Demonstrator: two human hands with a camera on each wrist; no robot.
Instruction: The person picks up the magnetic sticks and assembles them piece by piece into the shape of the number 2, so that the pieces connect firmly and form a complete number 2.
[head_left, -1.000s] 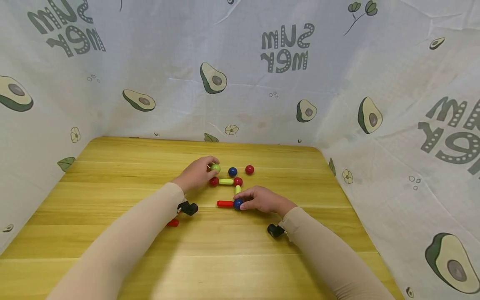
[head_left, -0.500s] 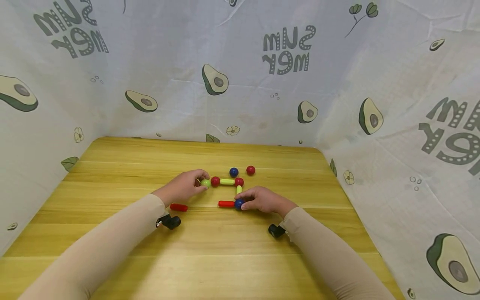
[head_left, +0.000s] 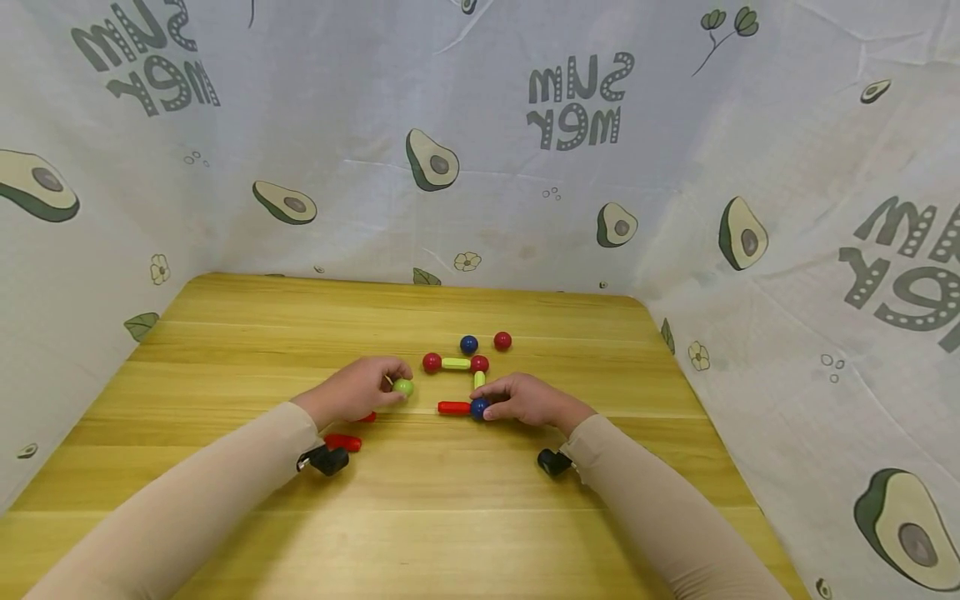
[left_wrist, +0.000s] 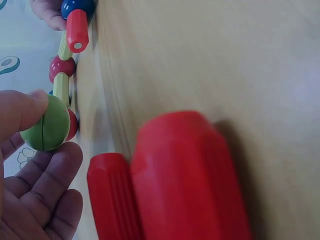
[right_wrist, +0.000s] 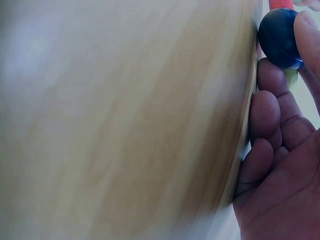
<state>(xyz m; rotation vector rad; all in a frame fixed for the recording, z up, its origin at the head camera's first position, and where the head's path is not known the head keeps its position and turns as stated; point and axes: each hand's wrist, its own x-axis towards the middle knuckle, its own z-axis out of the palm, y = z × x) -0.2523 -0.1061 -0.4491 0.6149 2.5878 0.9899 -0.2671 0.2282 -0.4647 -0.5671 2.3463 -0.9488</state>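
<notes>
My left hand point(head_left: 366, 390) pinches a light green ball point(left_wrist: 47, 124) between thumb and fingers, left of the linked pieces. The right hand point(head_left: 525, 400) grips a blue ball point(right_wrist: 280, 39) at the near corner of those pieces. A red rod point(head_left: 454, 407) sticks out leftward from that blue ball. From the same ball a yellow-green rod point(head_left: 479, 380) runs back to a red ball point(head_left: 479, 363). Another yellow-green rod point(head_left: 455, 363) joins it to a second red ball point(head_left: 432, 362). Two loose red rods lie beside my left hand, the nearer red rod point(left_wrist: 187, 175) looking large in the left wrist view.
A loose blue ball point(head_left: 468, 344) and a loose red ball point(head_left: 502, 340) sit behind the linked pieces. The wooden table point(head_left: 480, 517) meets a printed cloth point(head_left: 360, 167) at the back and sides.
The left hand has brought the green ball from behind the left red ball toward the near left, beside the free end of the attached red rod. My right hand stays on the blue ball.
</notes>
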